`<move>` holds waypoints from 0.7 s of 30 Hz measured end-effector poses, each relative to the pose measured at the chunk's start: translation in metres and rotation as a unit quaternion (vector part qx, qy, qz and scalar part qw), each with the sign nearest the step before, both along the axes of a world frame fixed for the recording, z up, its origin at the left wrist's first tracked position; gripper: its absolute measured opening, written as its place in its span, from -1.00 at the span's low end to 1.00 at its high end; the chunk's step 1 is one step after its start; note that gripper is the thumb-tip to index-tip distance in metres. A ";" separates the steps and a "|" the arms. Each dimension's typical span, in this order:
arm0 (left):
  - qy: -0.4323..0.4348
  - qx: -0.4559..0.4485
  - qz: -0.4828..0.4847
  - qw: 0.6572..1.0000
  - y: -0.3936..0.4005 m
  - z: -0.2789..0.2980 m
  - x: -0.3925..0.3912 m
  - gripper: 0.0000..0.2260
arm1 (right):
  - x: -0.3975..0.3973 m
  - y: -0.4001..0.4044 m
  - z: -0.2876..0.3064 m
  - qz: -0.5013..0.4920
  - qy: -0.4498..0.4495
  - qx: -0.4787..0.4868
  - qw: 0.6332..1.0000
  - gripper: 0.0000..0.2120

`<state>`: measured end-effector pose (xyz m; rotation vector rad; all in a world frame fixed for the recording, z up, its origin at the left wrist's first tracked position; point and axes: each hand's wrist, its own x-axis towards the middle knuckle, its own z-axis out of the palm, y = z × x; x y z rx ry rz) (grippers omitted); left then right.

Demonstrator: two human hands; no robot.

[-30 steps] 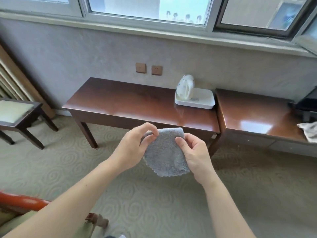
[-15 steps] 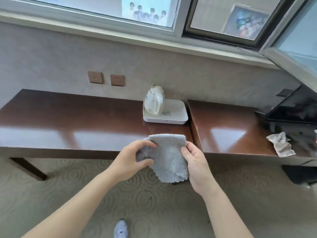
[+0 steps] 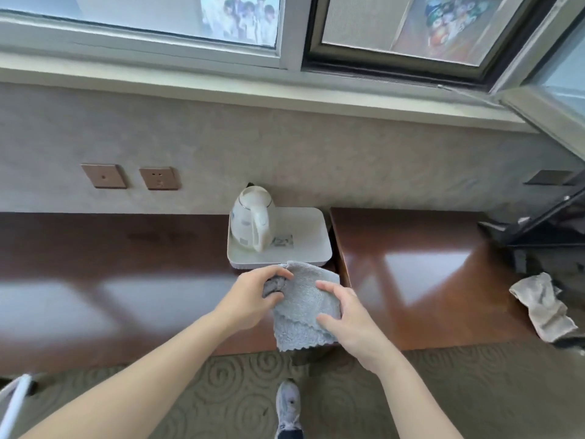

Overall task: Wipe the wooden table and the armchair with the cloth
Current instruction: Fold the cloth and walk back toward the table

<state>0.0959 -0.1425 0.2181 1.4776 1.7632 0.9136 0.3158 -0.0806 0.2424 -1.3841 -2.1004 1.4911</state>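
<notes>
Running along the far wall, left to right: two sockets [image 3: 129, 177], then a sill under the window. Stretching below them, a glossy wooden table [image 3: 110, 280], bright reflections on its left half. Standing at its right end, a white tray [image 3: 308, 236] with a kettle [image 3: 251, 218] upright on the tray's left side, handle toward the near edge.

Gripping the cloth's left edge, the left hand [image 3: 250, 299]: fingers curled over a bunched fold, thumb tucked beneath. Hanging between both hands just near of the tray, the grey cloth [image 3: 304, 308], folded double, scalloped hem down, held over the table's near right corner; whether touching the wood, impossible to tell. Pinching the cloth's right side, the right hand [image 3: 349, 321]: forefinger on the upper part, thumb on the lower, remaining fingers curled behind.

Showing on the patterned carpet below, one shoe [image 3: 288, 407].

Butting against the table further right, a second wooden top [image 3: 411, 280], and lying near its right end, a crumpled beige rag [image 3: 541, 305] beside dark equipment.
</notes>
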 end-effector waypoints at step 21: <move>0.149 -0.164 0.114 0.969 0.283 -0.184 -0.032 -0.34 | -0.118 0.317 -0.191 0.188 -0.236 0.092 0.949 -0.37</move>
